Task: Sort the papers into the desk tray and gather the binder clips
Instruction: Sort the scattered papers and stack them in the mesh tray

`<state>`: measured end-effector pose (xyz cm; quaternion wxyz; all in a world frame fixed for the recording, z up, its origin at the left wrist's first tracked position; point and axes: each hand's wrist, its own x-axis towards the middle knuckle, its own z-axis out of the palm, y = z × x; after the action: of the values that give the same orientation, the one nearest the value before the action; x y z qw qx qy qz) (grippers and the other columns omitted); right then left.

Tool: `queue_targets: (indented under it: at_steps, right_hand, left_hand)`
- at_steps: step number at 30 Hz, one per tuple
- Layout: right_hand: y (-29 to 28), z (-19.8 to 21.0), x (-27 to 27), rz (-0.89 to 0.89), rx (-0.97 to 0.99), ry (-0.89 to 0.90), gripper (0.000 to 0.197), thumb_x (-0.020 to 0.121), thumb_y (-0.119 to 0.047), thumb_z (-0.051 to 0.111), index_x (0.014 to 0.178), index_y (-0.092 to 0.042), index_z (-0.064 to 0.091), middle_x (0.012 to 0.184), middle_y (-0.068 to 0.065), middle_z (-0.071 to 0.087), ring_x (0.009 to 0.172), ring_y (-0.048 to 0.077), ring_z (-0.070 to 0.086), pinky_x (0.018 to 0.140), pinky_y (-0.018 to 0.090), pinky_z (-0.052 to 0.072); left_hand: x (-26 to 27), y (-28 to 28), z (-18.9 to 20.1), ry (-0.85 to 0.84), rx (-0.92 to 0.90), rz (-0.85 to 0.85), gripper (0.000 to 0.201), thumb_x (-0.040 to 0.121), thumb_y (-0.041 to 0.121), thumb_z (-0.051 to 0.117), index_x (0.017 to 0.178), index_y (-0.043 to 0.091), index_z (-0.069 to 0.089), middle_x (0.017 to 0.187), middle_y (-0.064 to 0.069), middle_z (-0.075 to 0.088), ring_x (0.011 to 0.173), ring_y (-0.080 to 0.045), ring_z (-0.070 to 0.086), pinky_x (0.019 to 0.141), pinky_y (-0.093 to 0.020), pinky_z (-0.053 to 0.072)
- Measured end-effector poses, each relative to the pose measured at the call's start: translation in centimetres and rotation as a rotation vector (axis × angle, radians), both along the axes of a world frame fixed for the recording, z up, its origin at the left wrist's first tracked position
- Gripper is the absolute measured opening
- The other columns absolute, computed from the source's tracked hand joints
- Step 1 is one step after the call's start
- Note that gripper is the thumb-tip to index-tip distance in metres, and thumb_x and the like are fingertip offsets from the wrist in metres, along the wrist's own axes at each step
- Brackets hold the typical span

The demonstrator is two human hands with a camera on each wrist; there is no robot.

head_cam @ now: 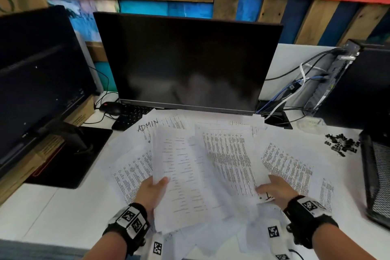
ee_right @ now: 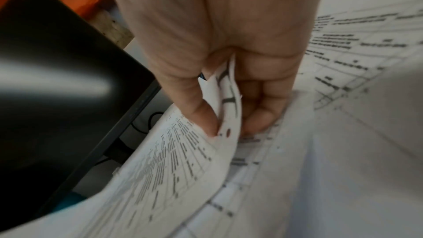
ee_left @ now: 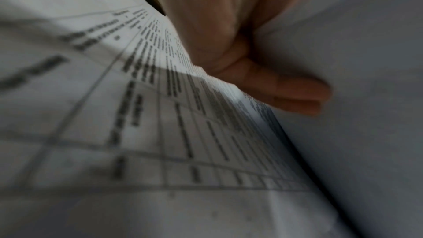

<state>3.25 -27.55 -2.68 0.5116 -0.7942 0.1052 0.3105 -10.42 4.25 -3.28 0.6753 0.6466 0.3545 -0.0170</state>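
White tabletop (head_cam: 31,213) carries almost all of the work, and from what is visible the task is only at its beginning. Printed papers (head_cam: 280,164) lie spread over the middle of it in a loose, overlapping heap, from just in front of the monitor (head_cam: 185,63) down to the near edge; one sheet has "ADMIN" written on it by hand. At the right edge stands the black mesh desk tray (head_cam: 377,175); the part of it that shows holds no paper, though most of it is cut off by the frame, so I cannot be sure. Just to the left of the tray, on the bare tabletop, the binder clips (head_cam: 340,143) lie in a scattered little pile, not gathered into anything and touched by no hand. The left hand (head_cam: 153,192) holds a bundle of sheets lifted off the heap, with the thumb on top; the left wrist view shows fingers lying under the paper, so its grip is a pinch on that bundle. The right hand (head_cam: 276,191) has its grip pinched on the corner of another sheet, thumb and fingers pressed on both sides of it, as the right wrist view shows clearly. My judgement: collecting the sheets is under way, while putting them in the tray and gathering the clips are both left to do.
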Motion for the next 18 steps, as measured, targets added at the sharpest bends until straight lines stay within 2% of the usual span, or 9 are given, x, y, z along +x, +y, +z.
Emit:
queue_targets:
  at_steps: [2,5,7,9,11,13,14,16,18]
  right_hand:
    - [-0.4,-0.6,0.1,0.038,-0.186,-0.131,0.012,0.067,0.003,0.068,0.07,-0.006,0.061,0.073,0.012,0.063,0.071,0.026,0.059,0.06,0.027,0.047]
    - [-1.3,-1.6,0.1,0.134,-0.433,-0.253,0.008,0.068,-0.009,0.068,0.07,-0.003,0.064,0.074,0.012,0.064,0.071,0.024,0.063,0.057,0.024,0.047]
    - [-1.5,-2.4,0.0,0.164,-0.439,-0.251,0.012,0.066,-0.01,0.069,0.073,-0.001,0.064,0.082,0.016,0.065,0.073,0.025,0.064,0.058,0.026,0.05]
    - [-1.1,-2.3,-0.2,0.175,-0.393,-0.229,0.013,0.069,-0.005,0.068,0.079,-0.003,0.06,0.085,0.015,0.065,0.072,0.023,0.062,0.055,0.024,0.048]
    - [-0.5,-1.9,-0.2,0.163,-0.353,-0.209,0.011,0.073,-0.004,0.068,0.076,-0.007,0.058,0.079,0.011,0.063,0.069,0.021,0.058,0.056,0.023,0.043]
    - [-0.4,-1.0,0.2,0.128,-0.339,-0.238,0.012,0.074,-0.005,0.067,0.068,-0.01,0.059,0.071,0.008,0.063,0.065,0.02,0.057,0.054,0.023,0.04]
    - [-0.5,-0.9,0.7,0.108,-0.365,-0.272,0.011,0.074,-0.006,0.067,0.068,-0.011,0.061,0.072,0.008,0.065,0.066,0.02,0.059,0.052,0.022,0.039]
    - [-1.0,-0.7,1.3,0.105,-0.441,-0.291,0.01,0.071,-0.007,0.068,0.069,-0.013,0.061,0.08,0.011,0.065,0.07,0.022,0.061,0.05,0.02,0.041]
    - [-1.4,-0.9,1.4,0.211,-0.567,-0.259,0.011,0.068,-0.014,0.068,0.07,-0.017,0.057,0.089,0.01,0.062,0.077,0.023,0.061,0.057,0.021,0.047]
  left_hand:
    - [-0.1,0.1,-0.3,0.004,0.053,-0.022,0.026,0.091,0.024,0.057,0.112,0.01,0.062,0.093,-0.004,0.073,0.083,-0.023,0.07,0.065,-0.028,0.053]
    - [-0.4,0.2,-0.4,0.007,0.034,0.004,0.021,0.091,0.023,0.057,0.107,0.01,0.062,0.09,-0.005,0.072,0.079,-0.021,0.069,0.058,-0.026,0.051]
    - [-0.4,0.0,-0.5,0.011,-0.006,0.014,0.022,0.09,0.023,0.059,0.105,0.008,0.062,0.091,-0.01,0.073,0.081,-0.025,0.07,0.062,-0.031,0.055]
    - [-0.3,-0.2,-0.6,0.014,-0.037,0.017,0.025,0.088,0.025,0.061,0.106,0.006,0.063,0.093,-0.013,0.074,0.085,-0.032,0.07,0.076,-0.045,0.057]
    - [-0.1,-0.4,-0.7,0.01,-0.034,0.011,0.024,0.088,0.025,0.062,0.104,0.007,0.065,0.093,-0.013,0.074,0.086,-0.032,0.07,0.084,-0.05,0.054]
    - [0.2,-0.7,-0.5,0.003,-0.027,0.008,0.021,0.088,0.025,0.063,0.101,0.009,0.066,0.093,-0.014,0.074,0.087,-0.032,0.07,0.086,-0.051,0.054]
    - [0.3,-0.8,-0.4,-0.004,-0.025,0.002,0.02,0.088,0.025,0.063,0.099,0.01,0.066,0.094,-0.014,0.074,0.087,-0.032,0.07,0.086,-0.051,0.053]
    - [0.4,-1.0,-0.2,-0.004,-0.01,-0.02,0.016,0.088,0.026,0.062,0.096,0.013,0.066,0.094,-0.013,0.074,0.087,-0.031,0.07,0.086,-0.048,0.054]
    - [0.6,-1.1,-0.1,0.008,0.023,-0.039,0.013,0.09,0.026,0.06,0.095,0.015,0.065,0.095,-0.012,0.073,0.086,-0.029,0.069,0.083,-0.043,0.054]
